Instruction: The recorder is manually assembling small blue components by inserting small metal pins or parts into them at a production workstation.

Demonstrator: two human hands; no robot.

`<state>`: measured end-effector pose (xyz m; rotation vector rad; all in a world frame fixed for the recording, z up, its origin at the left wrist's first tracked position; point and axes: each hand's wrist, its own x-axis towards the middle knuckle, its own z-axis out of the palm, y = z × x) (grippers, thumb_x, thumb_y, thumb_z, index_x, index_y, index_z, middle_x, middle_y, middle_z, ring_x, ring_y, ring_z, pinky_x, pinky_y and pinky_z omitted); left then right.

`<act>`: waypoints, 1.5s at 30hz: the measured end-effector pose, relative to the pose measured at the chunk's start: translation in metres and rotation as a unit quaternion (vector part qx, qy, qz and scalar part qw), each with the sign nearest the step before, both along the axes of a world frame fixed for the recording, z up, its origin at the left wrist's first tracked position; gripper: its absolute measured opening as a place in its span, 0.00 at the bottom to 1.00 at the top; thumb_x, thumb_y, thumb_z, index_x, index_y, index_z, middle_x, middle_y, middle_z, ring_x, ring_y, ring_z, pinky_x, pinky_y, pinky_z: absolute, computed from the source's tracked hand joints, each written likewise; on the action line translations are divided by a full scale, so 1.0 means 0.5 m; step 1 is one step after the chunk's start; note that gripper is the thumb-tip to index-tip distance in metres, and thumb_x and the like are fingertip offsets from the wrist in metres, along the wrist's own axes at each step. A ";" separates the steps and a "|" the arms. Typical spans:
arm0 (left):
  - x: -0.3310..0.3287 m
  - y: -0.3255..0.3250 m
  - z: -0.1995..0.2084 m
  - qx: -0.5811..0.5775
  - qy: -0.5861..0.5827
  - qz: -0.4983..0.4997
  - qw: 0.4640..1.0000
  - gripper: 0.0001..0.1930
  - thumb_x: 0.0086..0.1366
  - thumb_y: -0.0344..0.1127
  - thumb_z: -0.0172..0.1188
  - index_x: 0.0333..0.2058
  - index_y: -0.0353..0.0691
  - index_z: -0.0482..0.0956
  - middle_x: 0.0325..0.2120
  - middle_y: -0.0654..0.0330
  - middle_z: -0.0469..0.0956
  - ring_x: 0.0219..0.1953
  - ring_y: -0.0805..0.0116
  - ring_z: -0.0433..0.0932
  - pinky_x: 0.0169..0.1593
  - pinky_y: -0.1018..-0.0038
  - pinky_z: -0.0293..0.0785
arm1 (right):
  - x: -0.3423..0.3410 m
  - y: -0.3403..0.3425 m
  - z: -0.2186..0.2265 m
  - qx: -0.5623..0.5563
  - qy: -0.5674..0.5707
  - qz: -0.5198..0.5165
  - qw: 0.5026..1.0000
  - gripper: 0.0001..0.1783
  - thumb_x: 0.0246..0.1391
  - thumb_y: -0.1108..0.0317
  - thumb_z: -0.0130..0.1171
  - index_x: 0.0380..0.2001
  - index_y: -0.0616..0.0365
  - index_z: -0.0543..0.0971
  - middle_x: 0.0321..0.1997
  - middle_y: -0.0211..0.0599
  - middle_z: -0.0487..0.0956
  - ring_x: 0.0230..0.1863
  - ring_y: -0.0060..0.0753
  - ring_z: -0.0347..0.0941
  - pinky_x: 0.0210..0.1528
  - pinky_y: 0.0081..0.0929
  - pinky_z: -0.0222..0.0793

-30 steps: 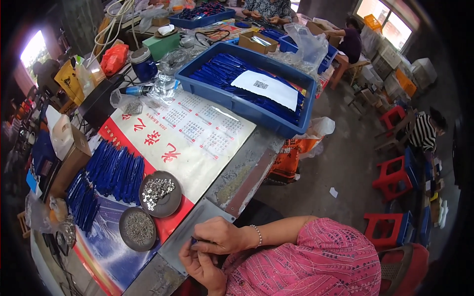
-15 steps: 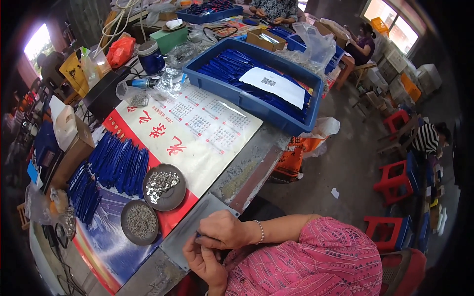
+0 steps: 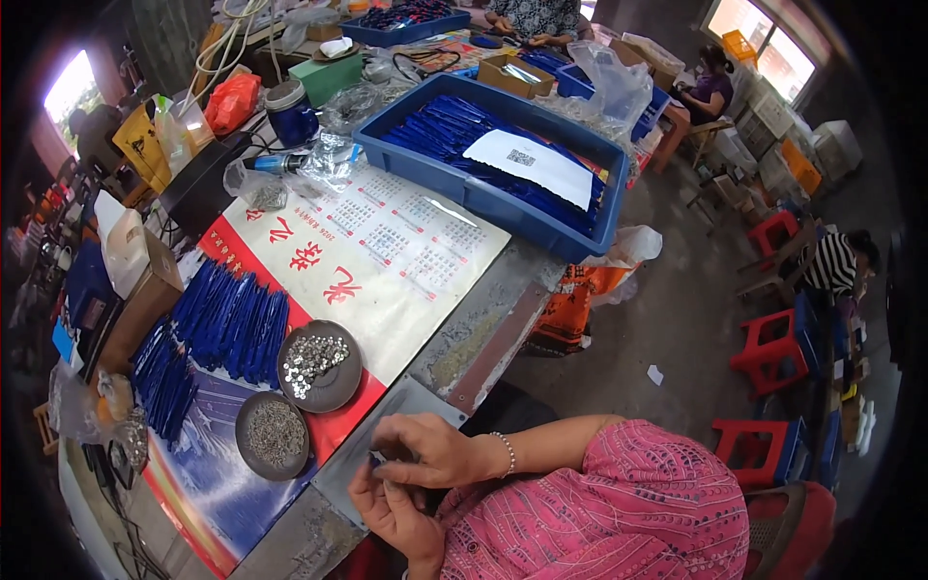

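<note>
Both my hands meet just above the grey metal plate (image 3: pixel 414 398) at the table's near edge. My left hand (image 3: pixel 398 517) has its fingers bent around a small dark blue piece (image 3: pixel 375 460), mostly hidden. Over it, my right hand (image 3: pixel 430 452), with a beaded bracelet at the wrist, curls its fingers and thumb at the same piece; what lies inside its grip is hidden. Nearby on the table are a grey dish (image 3: pixel 340 391) of shiny silver discs and another dish (image 3: pixel 253 462) of tiny metal parts. Behind them lies a pile of slim dark blue pieces (image 3: pixel 227 324).
A blue tray (image 3: pixel 474 184) full of similar blue pieces, with a white sheet on top, stands farther back. Left are a cardboard box (image 3: pixel 145 300) and plastic bags. Red stools (image 3: pixel 768 353) stand on the floor at right. Other people sit at the back and right.
My right hand's fingers have lifted and opened slightly, moving a little left, so more of the space between the hands shows. The left hand has shifted slightly left.
</note>
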<state>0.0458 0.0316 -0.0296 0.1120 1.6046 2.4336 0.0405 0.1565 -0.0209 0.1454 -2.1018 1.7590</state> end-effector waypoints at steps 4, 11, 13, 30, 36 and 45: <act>0.004 0.003 -0.008 -0.014 0.006 0.001 1.000 0.13 0.67 0.31 0.48 0.49 0.37 0.64 0.33 0.63 0.72 0.20 0.84 0.62 0.21 0.86 0.53 | -0.001 -0.008 -0.012 0.056 0.075 -0.024 0.995 0.17 0.49 0.65 0.61 0.39 0.62 0.70 0.30 0.42 0.74 0.30 0.48 0.72 0.31 0.35 0.67; 0.013 -0.005 0.003 -0.005 -0.007 -0.043 0.999 0.11 0.68 0.31 0.47 0.47 0.36 0.64 0.36 0.62 0.71 0.31 0.80 0.69 0.28 0.88 0.61 | -0.004 -0.008 -0.035 0.124 0.158 -0.053 0.978 0.13 0.48 0.70 0.59 0.36 0.59 0.69 0.29 0.41 0.70 0.28 0.46 0.70 0.29 0.37 0.65; 0.015 0.006 -0.015 -0.024 0.011 -0.015 1.000 0.12 0.67 0.31 0.47 0.48 0.37 0.64 0.36 0.63 0.71 0.29 0.82 0.67 0.27 0.88 0.59 | -0.006 -0.011 -0.042 0.188 0.172 -0.046 0.966 0.11 0.47 0.72 0.57 0.34 0.57 0.68 0.27 0.39 0.66 0.26 0.46 0.67 0.27 0.37 0.63; 0.008 0.009 -0.019 -0.026 -0.012 0.035 0.999 0.13 0.68 0.34 0.46 0.50 0.40 0.63 0.21 0.69 0.66 0.17 0.85 0.56 0.20 0.87 0.47 | 0.008 0.013 0.000 -0.009 -0.015 0.035 0.999 0.13 0.58 0.64 0.51 0.40 0.63 0.69 0.31 0.45 0.76 0.32 0.47 0.75 0.32 0.33 0.69; 0.008 0.021 0.003 -0.057 -0.001 0.026 0.998 0.15 0.67 0.35 0.47 0.51 0.39 0.63 0.21 0.69 0.67 0.17 0.85 0.58 0.20 0.87 0.48 | 0.003 0.022 -0.004 -0.012 -0.008 0.010 1.000 0.14 0.58 0.63 0.51 0.39 0.63 0.69 0.28 0.50 0.75 0.31 0.53 0.74 0.31 0.37 0.68; 0.008 0.018 -0.002 -0.053 -0.005 0.013 0.998 0.16 0.66 0.34 0.47 0.51 0.40 0.62 0.17 0.69 0.63 0.16 0.84 0.58 0.19 0.87 0.50 | -0.001 0.032 -0.010 -0.002 0.012 -0.015 1.000 0.13 0.58 0.63 0.51 0.37 0.64 0.69 0.29 0.50 0.73 0.32 0.54 0.72 0.31 0.38 0.67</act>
